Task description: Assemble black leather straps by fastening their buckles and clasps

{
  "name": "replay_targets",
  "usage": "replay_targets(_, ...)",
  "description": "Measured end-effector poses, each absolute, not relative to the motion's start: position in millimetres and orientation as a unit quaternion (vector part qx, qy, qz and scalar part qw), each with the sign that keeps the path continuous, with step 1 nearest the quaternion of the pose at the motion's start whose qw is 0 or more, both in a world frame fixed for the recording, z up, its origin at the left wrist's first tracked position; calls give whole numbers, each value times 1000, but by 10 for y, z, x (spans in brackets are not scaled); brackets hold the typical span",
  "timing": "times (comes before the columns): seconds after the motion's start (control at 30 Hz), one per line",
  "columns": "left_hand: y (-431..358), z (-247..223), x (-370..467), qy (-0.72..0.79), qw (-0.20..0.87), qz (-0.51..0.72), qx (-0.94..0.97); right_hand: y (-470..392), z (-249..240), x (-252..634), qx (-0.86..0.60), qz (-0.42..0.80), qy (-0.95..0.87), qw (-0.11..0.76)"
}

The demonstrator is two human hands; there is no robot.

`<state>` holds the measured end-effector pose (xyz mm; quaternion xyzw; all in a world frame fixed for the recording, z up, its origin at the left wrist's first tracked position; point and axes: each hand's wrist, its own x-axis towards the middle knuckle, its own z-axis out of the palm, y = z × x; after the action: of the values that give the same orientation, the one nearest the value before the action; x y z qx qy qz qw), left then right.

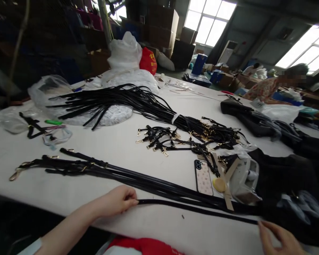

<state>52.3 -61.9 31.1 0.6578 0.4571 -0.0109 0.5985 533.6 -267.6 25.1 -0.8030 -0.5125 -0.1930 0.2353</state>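
A narrow black strap (196, 211) runs along the near side of the white table between my two hands. My left hand (122, 200) has its fingers curled round one end of it, low over the table top. At the lower right, my right hand (278, 237) pinches the strap's other end between thumb and fingertips. Just beyond lie several finished-looking black straps (138, 179) side by side, with gold clasps at their left ends. Farther back is a large bundle of black straps (138, 99), bound by a white band (175, 118).
A phone (204, 179), a yellow round object (219, 185) and a clear plastic container (246, 180) sit centre right. Short straps with gold hooks (162, 138) lie in a tangle. Black bags (244, 115) cover the right side. A person (271, 85) leans over the far right.
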Motion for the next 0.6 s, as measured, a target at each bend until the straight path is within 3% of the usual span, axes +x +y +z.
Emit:
replay_targets(0.13,-737,420,1058,424,569,-7,705,-2068,215,3795,-676,71,-652,335)
replay_targets(0.3,-700,553,1237,382,501,49,775,-1450,94,2841,-568,305,-678,352)
replay_targets(0.43,-537,502,770,443,567,15,695,-1237,60,2893,-570,367,-647,349)
replay_targets(0.6,-505,360,539,459,597,-1,658,-1197,-44,2852,-538,329,-699,338)
